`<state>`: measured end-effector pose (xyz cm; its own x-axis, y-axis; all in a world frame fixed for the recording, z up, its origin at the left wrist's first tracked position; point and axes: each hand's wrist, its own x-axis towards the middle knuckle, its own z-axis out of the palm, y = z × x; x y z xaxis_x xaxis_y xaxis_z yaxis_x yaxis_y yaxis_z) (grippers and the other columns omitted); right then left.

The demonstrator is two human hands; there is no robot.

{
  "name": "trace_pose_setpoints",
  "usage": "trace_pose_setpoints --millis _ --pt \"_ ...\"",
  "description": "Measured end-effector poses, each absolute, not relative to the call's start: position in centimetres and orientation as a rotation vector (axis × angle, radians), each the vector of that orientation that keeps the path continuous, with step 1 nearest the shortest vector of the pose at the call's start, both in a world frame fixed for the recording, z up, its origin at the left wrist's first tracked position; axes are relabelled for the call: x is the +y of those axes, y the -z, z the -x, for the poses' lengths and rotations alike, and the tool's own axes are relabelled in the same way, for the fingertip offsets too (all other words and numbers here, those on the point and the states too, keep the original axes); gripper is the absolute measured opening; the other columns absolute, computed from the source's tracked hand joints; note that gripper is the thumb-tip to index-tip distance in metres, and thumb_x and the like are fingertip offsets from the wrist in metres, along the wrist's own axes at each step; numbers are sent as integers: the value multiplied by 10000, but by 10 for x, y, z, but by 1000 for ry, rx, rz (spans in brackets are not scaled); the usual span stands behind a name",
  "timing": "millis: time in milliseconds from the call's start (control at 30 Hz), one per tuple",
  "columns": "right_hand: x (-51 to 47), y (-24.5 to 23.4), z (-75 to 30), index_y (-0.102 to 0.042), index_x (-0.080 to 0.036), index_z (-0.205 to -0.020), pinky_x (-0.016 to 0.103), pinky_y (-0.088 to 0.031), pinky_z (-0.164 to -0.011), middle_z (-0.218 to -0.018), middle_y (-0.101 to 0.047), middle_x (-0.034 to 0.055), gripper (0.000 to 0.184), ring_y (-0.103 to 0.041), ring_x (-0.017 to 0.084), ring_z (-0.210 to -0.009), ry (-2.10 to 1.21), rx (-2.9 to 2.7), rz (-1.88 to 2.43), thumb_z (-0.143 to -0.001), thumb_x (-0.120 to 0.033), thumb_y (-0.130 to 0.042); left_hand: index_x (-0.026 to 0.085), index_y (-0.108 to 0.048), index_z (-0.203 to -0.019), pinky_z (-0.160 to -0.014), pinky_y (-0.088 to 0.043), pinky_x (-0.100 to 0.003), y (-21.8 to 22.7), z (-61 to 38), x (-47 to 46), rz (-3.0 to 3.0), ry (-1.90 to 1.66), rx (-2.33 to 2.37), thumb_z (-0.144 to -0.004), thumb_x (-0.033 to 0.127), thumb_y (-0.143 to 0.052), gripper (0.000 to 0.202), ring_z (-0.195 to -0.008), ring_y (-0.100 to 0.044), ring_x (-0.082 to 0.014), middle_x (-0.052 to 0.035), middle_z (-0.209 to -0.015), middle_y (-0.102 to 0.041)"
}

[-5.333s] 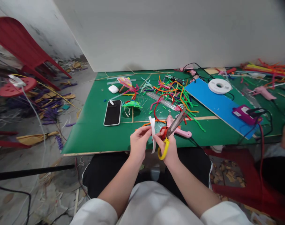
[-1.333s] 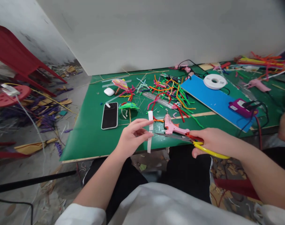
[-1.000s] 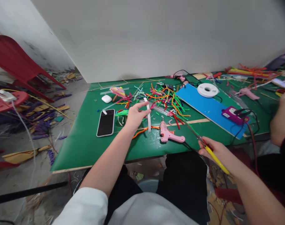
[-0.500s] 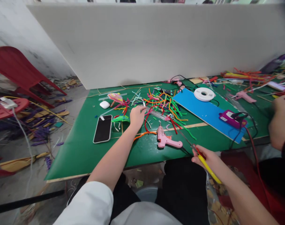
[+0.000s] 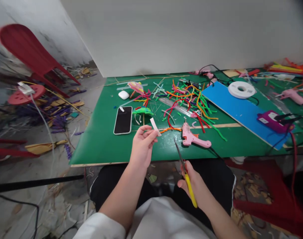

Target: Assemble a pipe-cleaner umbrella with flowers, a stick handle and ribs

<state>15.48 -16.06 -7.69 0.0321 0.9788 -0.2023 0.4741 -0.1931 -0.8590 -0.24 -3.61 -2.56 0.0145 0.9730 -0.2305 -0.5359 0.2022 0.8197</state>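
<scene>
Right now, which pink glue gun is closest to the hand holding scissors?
The pink glue gun by the front edge, near the tips of the scissors. The far-right gun and the one at the back lie farther.

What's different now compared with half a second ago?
The left hand, which was reaching out toward the colourful pile, has drawn back toward the near edge of the table, pinching a white strip. The right hand has swung leftward, closer to it, still holding the scissors. The phone, pink glue gun and white reel stayed put.
</scene>
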Motion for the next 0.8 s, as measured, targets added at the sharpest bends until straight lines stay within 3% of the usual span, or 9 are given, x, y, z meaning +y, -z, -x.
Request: trace_pose_setpoints --millis 167,567,800 --pt "-158 71 -147 -388 -214 -955 265 -438 -596 -769 -583 14 399 -520 158 -645 -1062 -1624 1813 -699 -388 -641 170 -530 -802 -515 -430 -144 27 6 -47 -569 -1299 940 -604 169 -749 295 -562 -605 -70 5 -656 -681" --pt "-150 66 -143 -441 -223 -847 243 -364 -505 -610 -523 -24 291 -463 145 -508 -1027 -1568 2017 -714 -448 -570 165 -577 -779 -557 -475 -157 23 -6 -55 -554 -1326 948 -598 162 -748 250 -532 -615 -70 16 -608 -686" --pt "-147 62 -141 -488 -224 -781 232 -358 -486 -590 -561 -17 283 -472 137 -490 -975 -1528 2021 -706 -480 -584 172 -591 -810 -579 -488 -176 24 -9 -58 -546 -1324 951 -601 172 -750 262 -532 -617 -74 26 -601 -681"
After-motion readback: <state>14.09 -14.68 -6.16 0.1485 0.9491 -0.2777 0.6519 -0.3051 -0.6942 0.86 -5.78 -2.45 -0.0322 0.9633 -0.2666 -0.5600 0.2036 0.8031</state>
